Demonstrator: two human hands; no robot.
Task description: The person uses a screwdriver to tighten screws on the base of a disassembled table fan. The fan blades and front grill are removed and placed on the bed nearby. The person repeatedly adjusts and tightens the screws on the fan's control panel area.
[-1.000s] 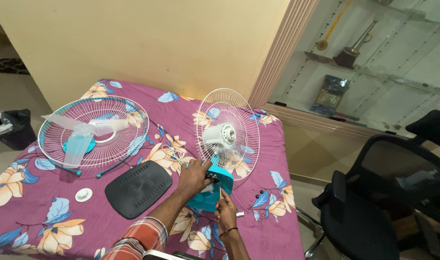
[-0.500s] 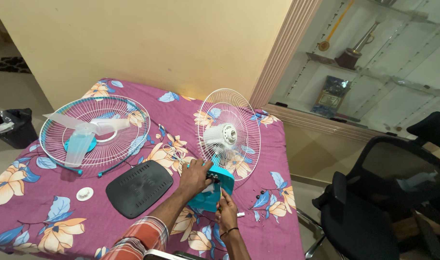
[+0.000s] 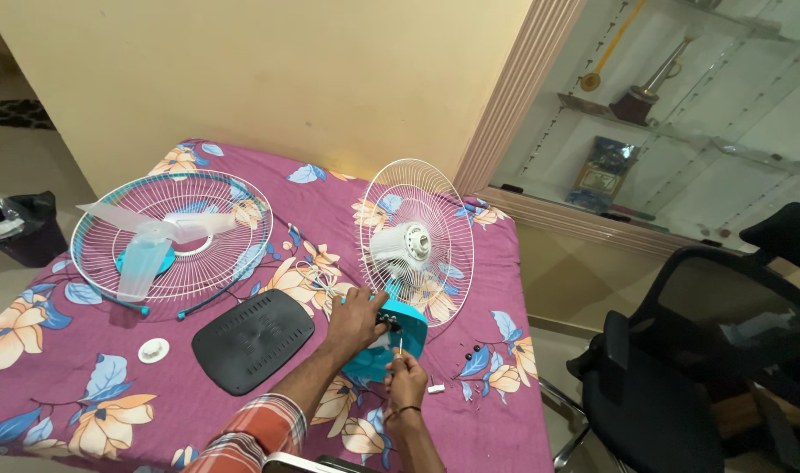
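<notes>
A table fan stands partly taken apart on the bed: a white rear wire guard (image 3: 417,238) with a white motor housing (image 3: 403,245) on a teal neck and body (image 3: 391,342). My left hand (image 3: 354,319) grips the teal body at its control knobs. Just below it, my right hand (image 3: 406,375) pinches a thin screwdriver (image 3: 399,345) whose tip points up at the teal body. Several small dark screws (image 3: 472,354) and a small white piece (image 3: 436,388) lie on the sheet to the right of my hands.
The front guard with a teal rim (image 3: 172,236) lies flat at the left with the clear blade (image 3: 155,241) on it. A black oval base plate (image 3: 253,340) and a white round cap (image 3: 154,350) lie nearby. A black office chair (image 3: 706,368) stands at the right, a bin (image 3: 23,228) at the far left.
My hands have stayed on the teal fan body. The view has shifted slightly; the fan parts on the bed have not moved.
</notes>
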